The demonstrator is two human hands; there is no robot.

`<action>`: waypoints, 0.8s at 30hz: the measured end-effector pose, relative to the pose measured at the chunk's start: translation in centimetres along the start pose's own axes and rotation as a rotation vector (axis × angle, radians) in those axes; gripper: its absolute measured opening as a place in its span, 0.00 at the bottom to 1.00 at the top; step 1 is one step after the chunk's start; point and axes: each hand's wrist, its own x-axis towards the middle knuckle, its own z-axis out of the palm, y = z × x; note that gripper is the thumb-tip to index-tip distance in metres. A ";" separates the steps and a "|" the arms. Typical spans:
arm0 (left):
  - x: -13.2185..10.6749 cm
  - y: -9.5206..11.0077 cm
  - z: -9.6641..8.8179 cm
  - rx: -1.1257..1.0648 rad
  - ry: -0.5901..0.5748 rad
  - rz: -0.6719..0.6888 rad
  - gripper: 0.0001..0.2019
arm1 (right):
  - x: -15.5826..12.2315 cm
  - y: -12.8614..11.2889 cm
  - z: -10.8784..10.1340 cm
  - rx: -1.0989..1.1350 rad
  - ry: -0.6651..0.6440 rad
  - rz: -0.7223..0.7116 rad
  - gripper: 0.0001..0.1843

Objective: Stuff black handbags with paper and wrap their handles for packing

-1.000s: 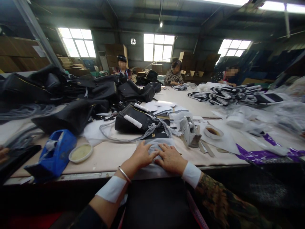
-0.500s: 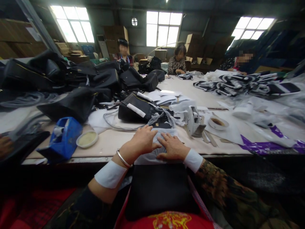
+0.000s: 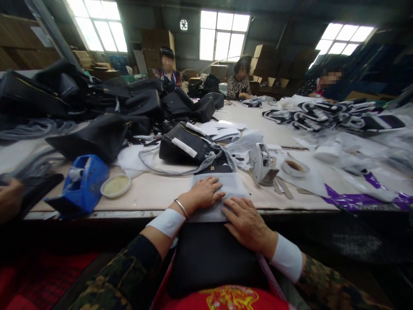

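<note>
My left hand [image 3: 205,193] lies flat on a thin whitish sheet [image 3: 235,183] at the table's front edge, fingers stretched out. My right hand [image 3: 245,221] rests palm down on the sheet's near right part, its fingers spread. Beneath my hands, a smooth black panel [image 3: 216,262] hangs over the edge toward my lap; whether it joins the part under the sheet is hidden. Just beyond the sheet is a black handbag [image 3: 180,144] with white wrapping strips and grey-wrapped straps [image 3: 209,162]. A small gold fitting [image 3: 212,168] shows on black material there.
To the left stand a blue tape dispenser [image 3: 84,183] and a shallow dish [image 3: 116,186]. A white dispenser [image 3: 263,163] and a tape roll [image 3: 295,167] are at right. Black bags [image 3: 142,105] pile up at back left. Another person's hand [image 3: 11,198] is at far left; three people sit opposite.
My right hand has slid toward me and to the right. My left hand has turned flatter and moved slightly nearer, uncovering more of the sheet's far end.
</note>
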 end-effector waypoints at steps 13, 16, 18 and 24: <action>-0.7 2.2 -2.4 0.115 -0.005 -0.036 0.26 | 1.2 -1.7 0.8 -0.070 0.052 -0.128 0.08; -1.0 3.2 -1.9 0.157 0.057 -0.073 0.27 | 0.7 -2.0 0.8 -0.052 0.018 -0.115 0.07; -1.0 3.6 -0.9 0.162 0.087 -0.136 0.28 | 0.6 -1.9 0.7 -0.039 -0.005 -0.121 0.06; -0.9 3.6 1.9 0.150 0.112 -0.366 0.36 | 1.4 -0.2 -0.7 0.211 0.057 -0.036 0.08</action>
